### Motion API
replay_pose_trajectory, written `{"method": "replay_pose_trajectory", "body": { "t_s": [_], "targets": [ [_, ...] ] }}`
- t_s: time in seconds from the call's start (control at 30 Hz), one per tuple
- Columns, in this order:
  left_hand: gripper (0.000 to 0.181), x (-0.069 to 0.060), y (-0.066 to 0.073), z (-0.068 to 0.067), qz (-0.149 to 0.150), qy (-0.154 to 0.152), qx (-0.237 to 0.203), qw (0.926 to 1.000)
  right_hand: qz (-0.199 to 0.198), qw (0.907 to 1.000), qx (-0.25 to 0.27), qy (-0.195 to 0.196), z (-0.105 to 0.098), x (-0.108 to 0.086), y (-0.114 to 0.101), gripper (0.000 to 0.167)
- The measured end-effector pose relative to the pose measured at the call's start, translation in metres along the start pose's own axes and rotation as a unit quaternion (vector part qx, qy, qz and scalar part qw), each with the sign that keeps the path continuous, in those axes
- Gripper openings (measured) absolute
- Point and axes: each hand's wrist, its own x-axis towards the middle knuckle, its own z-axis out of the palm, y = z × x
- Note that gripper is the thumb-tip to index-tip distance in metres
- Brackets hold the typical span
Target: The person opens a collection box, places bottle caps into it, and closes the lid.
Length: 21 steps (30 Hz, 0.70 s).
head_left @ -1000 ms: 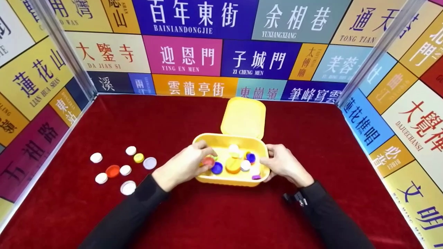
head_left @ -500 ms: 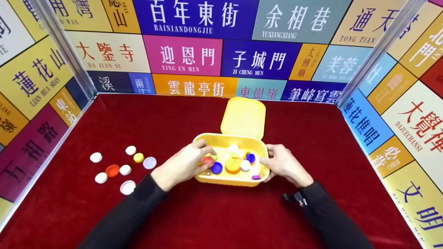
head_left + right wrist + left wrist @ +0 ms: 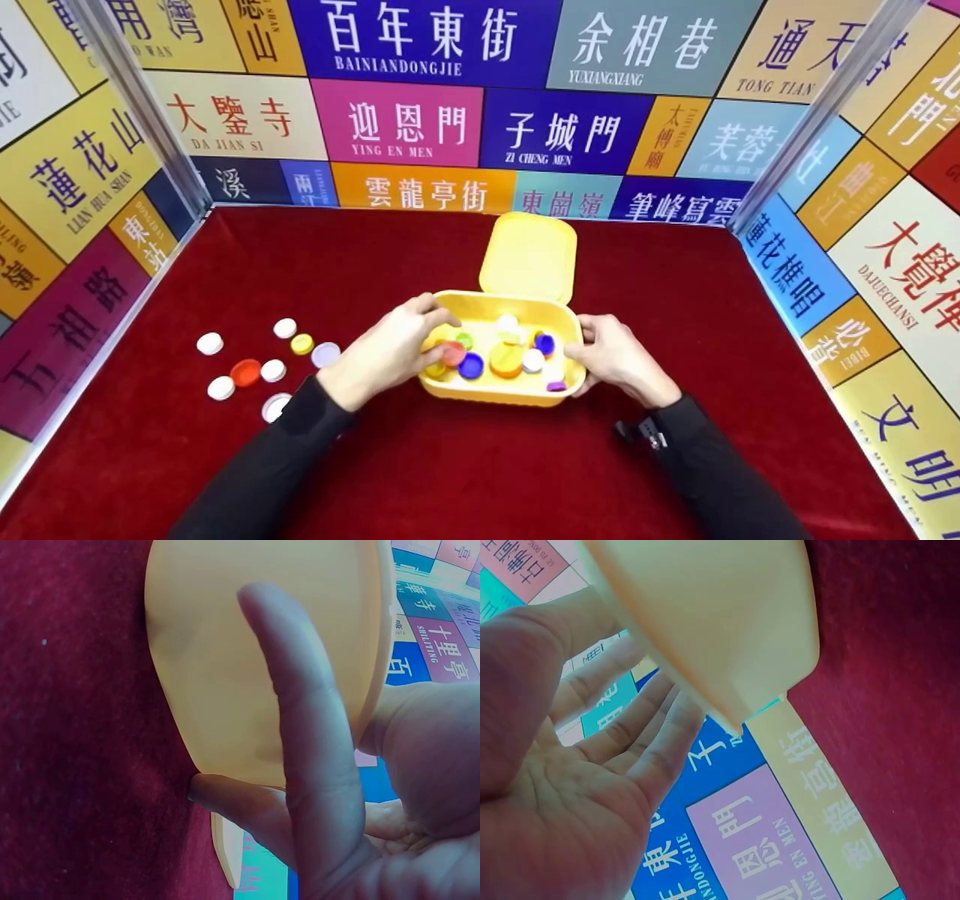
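A yellow lidded box (image 3: 487, 395) stands on the red cloth with several coloured bottle caps inside. My left hand (image 3: 386, 349) reaches over its left rim, fingers spread and relaxed, right beside a red cap (image 3: 453, 352). A blue cap (image 3: 470, 365), a green cap (image 3: 465, 341) and a large orange cap (image 3: 506, 360) lie near it. In the left wrist view the left fingers (image 3: 656, 742) pass over the rim and hold nothing visible. At the opposite end my right hand (image 3: 619, 356) grips the box wall, thumb over the rim and fingers (image 3: 307, 705) against the outside.
The box's lid (image 3: 529, 259) lies folded back behind it. Several loose caps lie on the cloth at left, among them a red cap (image 3: 245, 373), a yellow cap (image 3: 301, 344) and a white cap (image 3: 210, 343). Printed panels (image 3: 405, 124) wall the table's back and sides.
My left hand has drawn back slightly to the left and its fingers have parted from the red cap, which stays in the box. The right hand keeps its place.
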Motion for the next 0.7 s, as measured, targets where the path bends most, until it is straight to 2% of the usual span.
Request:
{"method": "replay_pose_trajectory", "body": {
  "t_s": [0.17,0.4,0.57,0.7],
  "targets": [
    [0.032,-0.002,-0.006,-0.008,-0.015,0.010,0.003,0.9998,0.000,1.0000,0.000,0.002,0.001,0.001,0.000,0.045],
    [0.033,-0.006,-0.021,-0.022,-0.055,0.026,-0.012,0.9980,0.002,0.9999,0.015,-0.004,0.000,0.000,0.001,0.045],
    [0.034,-0.014,-0.042,-0.037,-0.109,0.044,-0.013,0.9930,0.001,0.9999,0.014,-0.004,0.000,0.000,0.001,0.045],
    [0.037,-0.024,-0.064,-0.050,-0.165,0.046,0.000,0.9852,-0.003,0.9999,0.010,-0.002,0.000,0.001,0.001,0.043]
  ]
}}
